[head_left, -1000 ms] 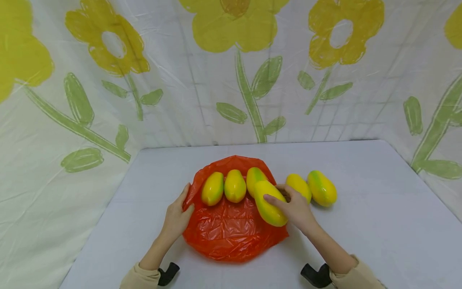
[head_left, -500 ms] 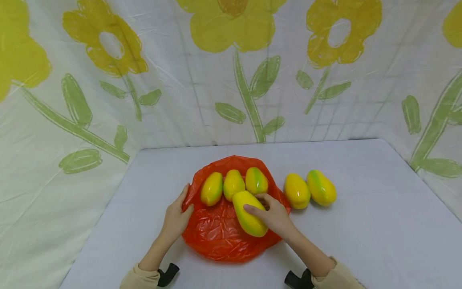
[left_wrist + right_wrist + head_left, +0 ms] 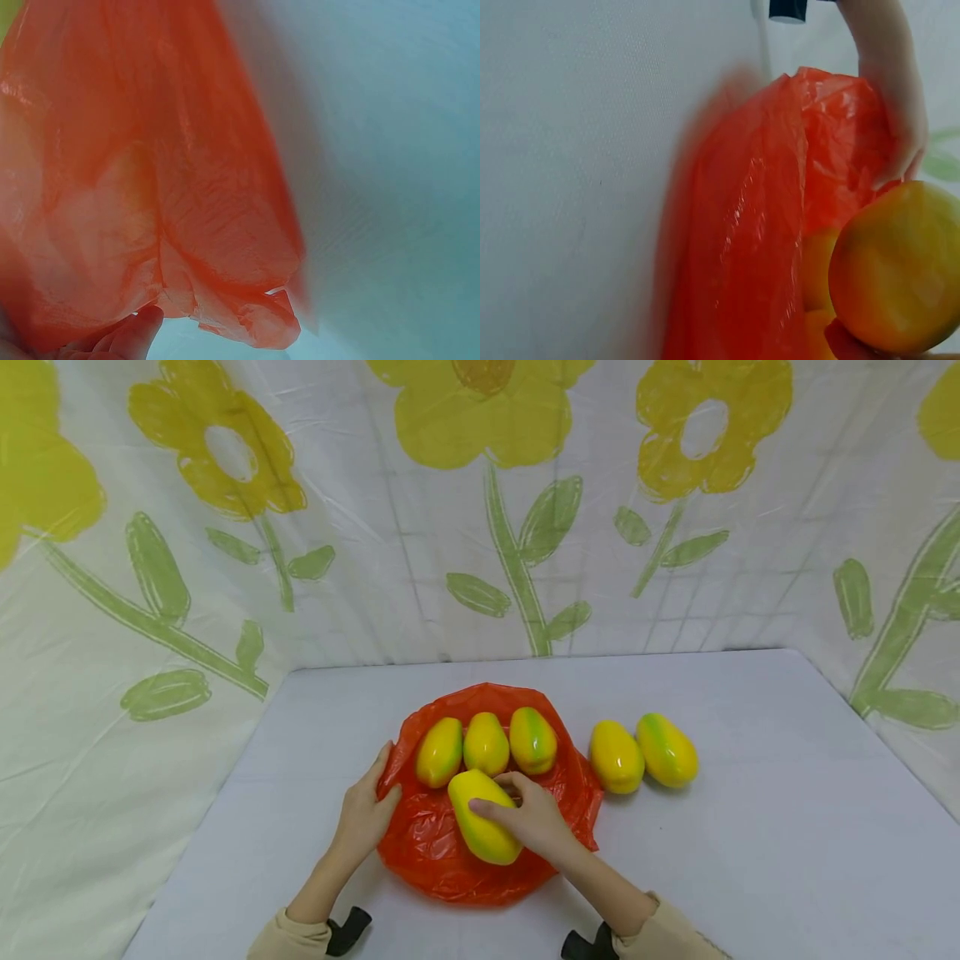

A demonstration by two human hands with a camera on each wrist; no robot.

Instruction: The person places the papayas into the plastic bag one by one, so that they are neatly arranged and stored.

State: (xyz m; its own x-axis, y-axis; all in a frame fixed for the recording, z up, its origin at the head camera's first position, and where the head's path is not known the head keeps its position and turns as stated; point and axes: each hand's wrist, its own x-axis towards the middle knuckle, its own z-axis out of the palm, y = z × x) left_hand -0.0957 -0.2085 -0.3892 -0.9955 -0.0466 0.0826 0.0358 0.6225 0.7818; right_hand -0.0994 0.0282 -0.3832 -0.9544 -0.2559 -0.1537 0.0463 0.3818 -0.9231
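A red plastic bag (image 3: 420, 868) lies spread open on the table, with three glossy yellow-green papayas (image 3: 486, 745) in a row in its far part. My left hand (image 3: 366, 806) grips the bag's left edge between thumb and fingers; in the left wrist view the fingertips (image 3: 139, 330) show at the crumpled plastic. With my right hand (image 3: 528, 814) I hold another papaya (image 3: 480, 827) over the middle of the bag, thumb on top. That papaya looms large in the right wrist view, close over the bag opening.
Two more papayas, one nearer (image 3: 617, 758) and one farther right (image 3: 667, 752), lie side by side on the white table (image 3: 772, 827) to the right of the bag. A cloth with printed flowers (image 3: 360, 527) hangs behind the table.
My right hand has carried its papaya left and toward me, from the bag's right side to its middle. The left hand keeps its hold on the bag's edge.
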